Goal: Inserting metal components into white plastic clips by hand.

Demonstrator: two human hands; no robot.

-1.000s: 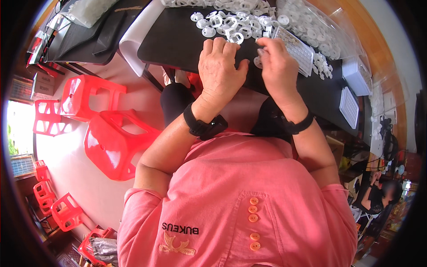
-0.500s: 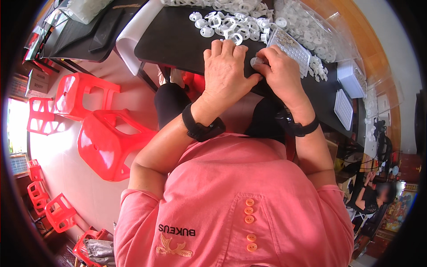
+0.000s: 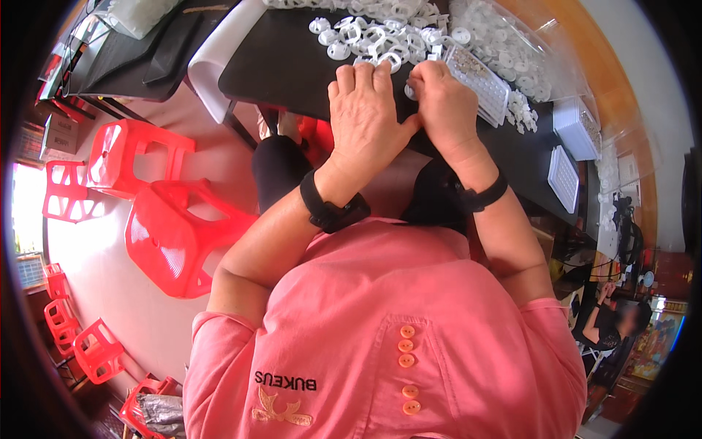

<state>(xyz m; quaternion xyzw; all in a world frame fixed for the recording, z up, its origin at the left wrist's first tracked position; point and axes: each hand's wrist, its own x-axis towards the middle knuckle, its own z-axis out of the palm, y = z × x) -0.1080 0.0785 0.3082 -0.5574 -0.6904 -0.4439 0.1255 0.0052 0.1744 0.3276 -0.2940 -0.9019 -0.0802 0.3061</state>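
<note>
Right hand just edged toward the pile, seemingly pinching a piece — left hand loosely open, can't tell if empty.

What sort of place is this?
Probably an informal workroom: loose white plastic parts heaped on a black table, a stack of white trays, and red plastic stools standing nearby.

- The right hand is farther left than half a second ago, closer to the left hand.
- Its fingers curl over the white disc, covering more of it; only an edge shows, and the disc lies farther from the person's body.
- The left thumb, clear of the right hand a second ago, now stretches lower and across, its tip just beside that hand.
</note>
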